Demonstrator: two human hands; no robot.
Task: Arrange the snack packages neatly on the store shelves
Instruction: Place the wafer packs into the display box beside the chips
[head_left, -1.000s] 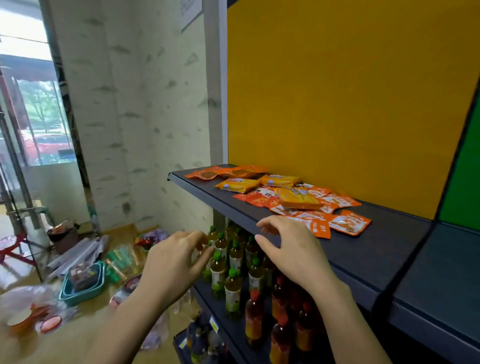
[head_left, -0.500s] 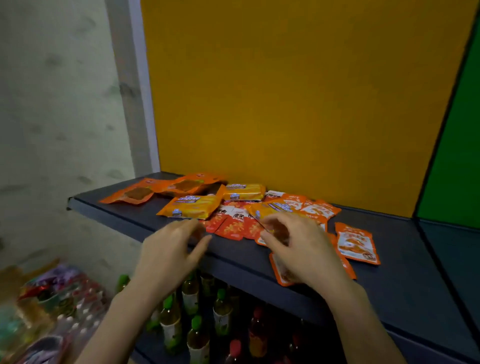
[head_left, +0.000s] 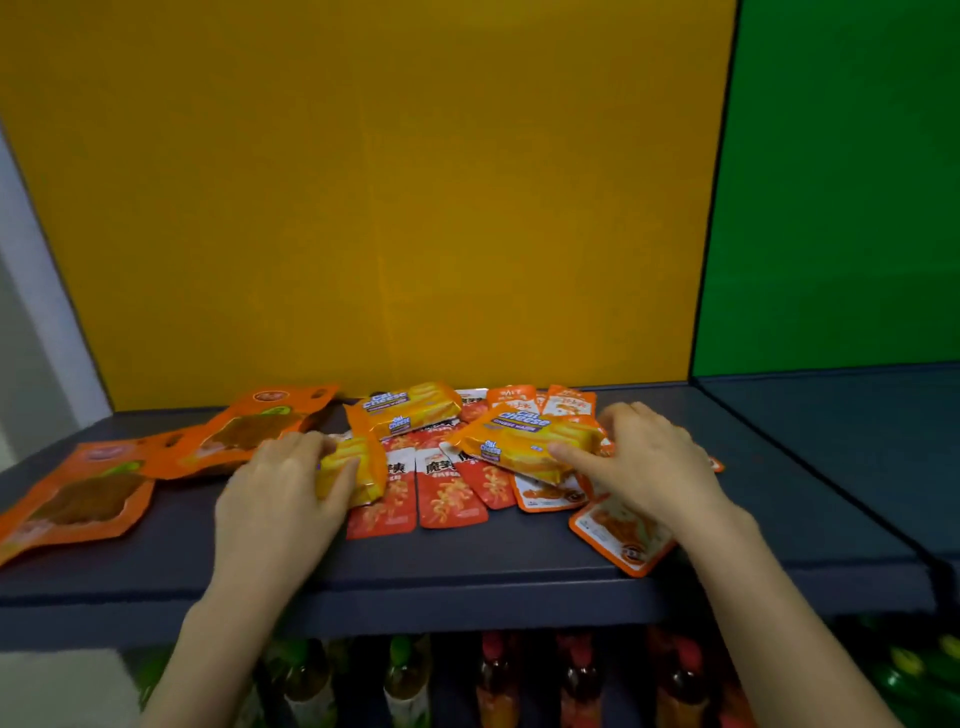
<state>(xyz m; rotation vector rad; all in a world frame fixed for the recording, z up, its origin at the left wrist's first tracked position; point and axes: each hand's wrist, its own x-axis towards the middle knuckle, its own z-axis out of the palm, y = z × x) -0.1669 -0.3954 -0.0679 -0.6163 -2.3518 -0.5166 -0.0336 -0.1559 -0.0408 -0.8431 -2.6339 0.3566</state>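
A loose heap of snack packages lies on the dark shelf (head_left: 467, 566). My left hand (head_left: 283, 493) grips a yellow cheese wafer pack (head_left: 358, 465) at the heap's left. My right hand (head_left: 641, 460) holds the right end of another yellow cheese wafer pack (head_left: 524, 441), tilted above the heap. A third yellow wafer pack (head_left: 405, 410) rests behind them. Red sachets (head_left: 447, 488) and orange-and-white sachets (head_left: 618, 535) lie flat underneath. Two large orange pouches (head_left: 83, 493) (head_left: 260, 426) lie to the left.
A yellow back panel (head_left: 389, 208) rises behind the shelf, with a green panel (head_left: 841, 182) to its right. Bare shelf surface (head_left: 831, 441) extends to the right. Bottles (head_left: 498, 680) stand on the lower shelf below the front edge.
The view has swung to face the shelf squarely. Both hands have reached forward onto the heap, and each has closed on a yellow wafer pack.
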